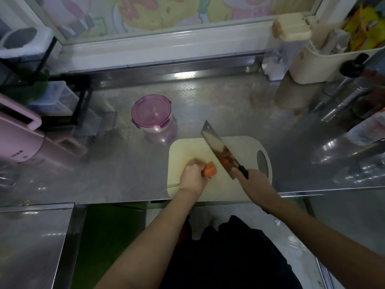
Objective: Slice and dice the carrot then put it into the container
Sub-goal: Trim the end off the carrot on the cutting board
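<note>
**On the cream board, a short carrot stub awaits the next cut**

At the back left of the steel table (pixel 116 163), the round clear plastic container with the purple clip-on lid (pixel 151 113) stands just beyond the far left corner of the cream plastic cutting board (pixel 187 149). Its lid is on, so it will need opening before any pieces go in.

On the near left part of the board, the left grip (pixel 192 176) is curled over the orange carrot stub (pixel 210 170). Only the stub's cut right end shows past the fingers. With so little carrot showing, I judge the knuckles should lead and the fingertips tuck back, with the stub pressed flat so it cannot roll.

Just right of the carrot, the broad steel cleaver with the black handle (pixel 218 149) runs slantwise, its tip toward the far side of the board. The blade seems lifted clear of the carrot. An orange glint shows on its face, but I cannot tell whether cut pieces lie behind it.

The right grip (pixel 253 180) is wrapped tight round the handle, close to the blade. The cut will likely go best brought straight down near the exposed end, in thin, even steps, well short of the holding fingers.
</note>
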The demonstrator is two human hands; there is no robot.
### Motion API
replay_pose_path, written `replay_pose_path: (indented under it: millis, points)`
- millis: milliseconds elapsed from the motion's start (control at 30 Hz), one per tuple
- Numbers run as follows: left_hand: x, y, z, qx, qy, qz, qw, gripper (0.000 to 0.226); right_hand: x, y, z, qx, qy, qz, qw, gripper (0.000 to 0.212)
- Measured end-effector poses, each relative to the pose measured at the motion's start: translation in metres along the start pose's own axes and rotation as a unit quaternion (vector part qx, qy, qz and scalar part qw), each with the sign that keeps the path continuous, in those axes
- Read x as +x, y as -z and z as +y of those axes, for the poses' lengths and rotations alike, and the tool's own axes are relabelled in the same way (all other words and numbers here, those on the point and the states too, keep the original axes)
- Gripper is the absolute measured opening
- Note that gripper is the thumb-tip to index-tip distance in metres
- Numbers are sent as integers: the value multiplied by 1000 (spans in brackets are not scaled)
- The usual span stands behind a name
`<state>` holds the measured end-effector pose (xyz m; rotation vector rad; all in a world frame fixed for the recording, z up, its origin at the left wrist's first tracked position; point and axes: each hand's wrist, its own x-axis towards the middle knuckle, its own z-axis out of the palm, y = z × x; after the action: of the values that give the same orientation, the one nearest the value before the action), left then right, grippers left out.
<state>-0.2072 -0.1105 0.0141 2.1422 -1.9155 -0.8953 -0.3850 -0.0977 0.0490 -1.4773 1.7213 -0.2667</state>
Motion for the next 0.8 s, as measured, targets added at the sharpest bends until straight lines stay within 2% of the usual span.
replay_pose_path:
  millis: [133,400,800]
  points:
    - [-1,-2,2,9,-5,19,1000,33,-8,-9,0,-38,16,-13,999,45]
    - [-1,-6,1,25,-8,34,999,28,-8,-15,-1,-24,8,-28,999,49]
    - [2,-10,-1,21,4,37,999,23,-18,-24,-2,-28,9,-13,999,42]
